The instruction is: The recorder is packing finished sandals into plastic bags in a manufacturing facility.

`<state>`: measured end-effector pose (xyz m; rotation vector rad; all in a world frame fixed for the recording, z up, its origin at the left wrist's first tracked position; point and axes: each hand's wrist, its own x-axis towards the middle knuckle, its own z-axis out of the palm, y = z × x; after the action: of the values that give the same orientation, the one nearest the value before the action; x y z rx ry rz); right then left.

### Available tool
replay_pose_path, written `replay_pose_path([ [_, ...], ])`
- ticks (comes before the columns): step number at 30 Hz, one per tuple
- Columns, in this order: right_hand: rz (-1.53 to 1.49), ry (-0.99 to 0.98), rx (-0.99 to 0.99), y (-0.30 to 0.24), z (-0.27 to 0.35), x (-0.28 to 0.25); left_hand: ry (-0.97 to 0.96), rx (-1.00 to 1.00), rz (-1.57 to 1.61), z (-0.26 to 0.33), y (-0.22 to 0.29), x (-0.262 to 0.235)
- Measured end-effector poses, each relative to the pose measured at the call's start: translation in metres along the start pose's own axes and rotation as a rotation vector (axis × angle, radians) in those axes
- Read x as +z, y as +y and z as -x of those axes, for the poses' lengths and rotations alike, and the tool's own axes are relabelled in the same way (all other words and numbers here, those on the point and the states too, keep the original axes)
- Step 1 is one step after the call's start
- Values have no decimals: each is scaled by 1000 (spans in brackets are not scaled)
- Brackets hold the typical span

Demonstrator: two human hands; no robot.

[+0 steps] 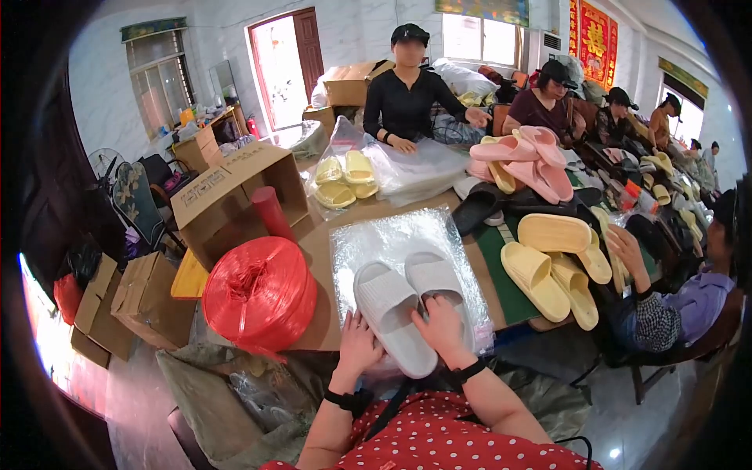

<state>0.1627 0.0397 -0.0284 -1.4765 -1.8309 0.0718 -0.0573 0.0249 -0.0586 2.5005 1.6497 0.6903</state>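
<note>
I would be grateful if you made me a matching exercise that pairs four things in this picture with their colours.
Things:
1. Twine roll
2. Slippers at the right hand
3. Open carton just beyond the roll
4. Band on the left wrist

Colours:
A. Grey
B. Black
C. Red
D. Brown

Right pairs: 1-C, 2-A, 3-D, 4-B.
</note>
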Motion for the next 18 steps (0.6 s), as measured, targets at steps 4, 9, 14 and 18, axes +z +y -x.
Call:
replay_pose_path([
  [4, -3, 17, 7, 1, 2, 5, -3, 9, 11, 0, 0, 0],
  [9, 22, -59, 34, -1, 0, -1, 7, 4, 23, -1, 4, -5],
  [14, 4, 0, 8, 0, 0, -3, 7, 6, 31, -3, 4, -3],
  [18, 9, -35, 28, -3, 1, -5, -4, 7, -5, 2, 0, 2],
])
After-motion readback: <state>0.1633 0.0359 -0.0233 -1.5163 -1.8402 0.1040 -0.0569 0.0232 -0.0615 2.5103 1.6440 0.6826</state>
